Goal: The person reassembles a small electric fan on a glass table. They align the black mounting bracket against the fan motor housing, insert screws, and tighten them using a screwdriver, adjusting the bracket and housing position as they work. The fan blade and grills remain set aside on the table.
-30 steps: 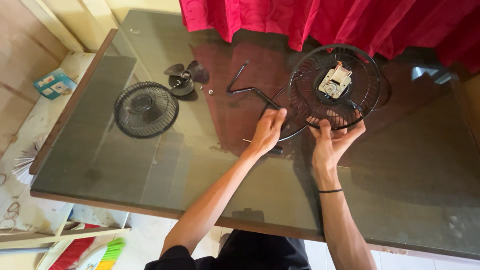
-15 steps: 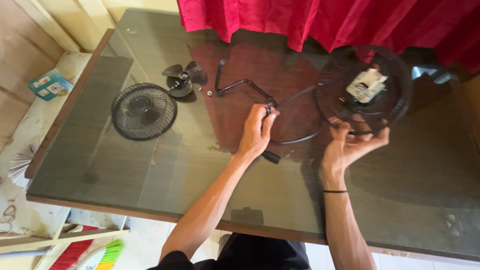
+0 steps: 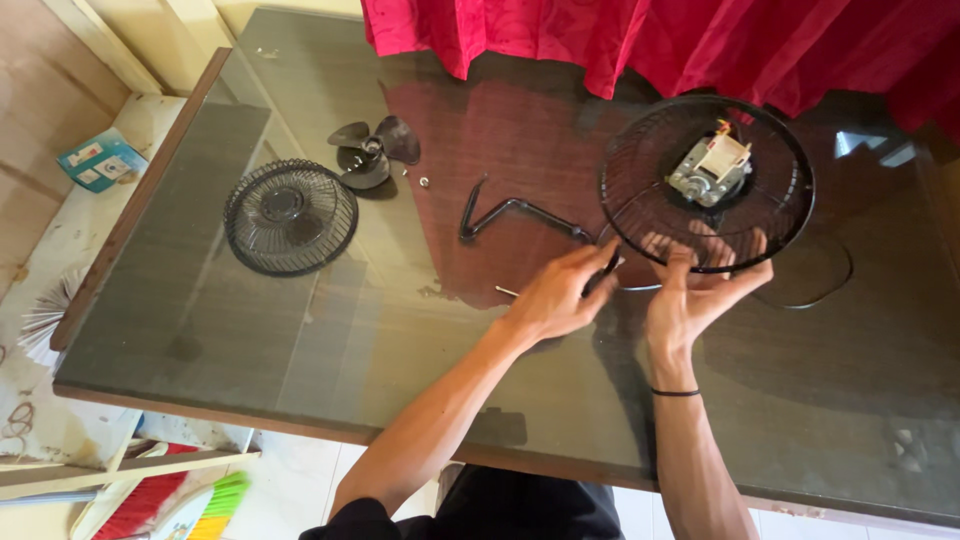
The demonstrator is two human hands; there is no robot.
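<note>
Both forearms bare, no gloves or rings visible. Thin black band around wrist of right hand (image 3: 700, 295). Left hand (image 3: 555, 298) wrist plain. Black short sleeve at left upper arm, dark clothing below.
</note>
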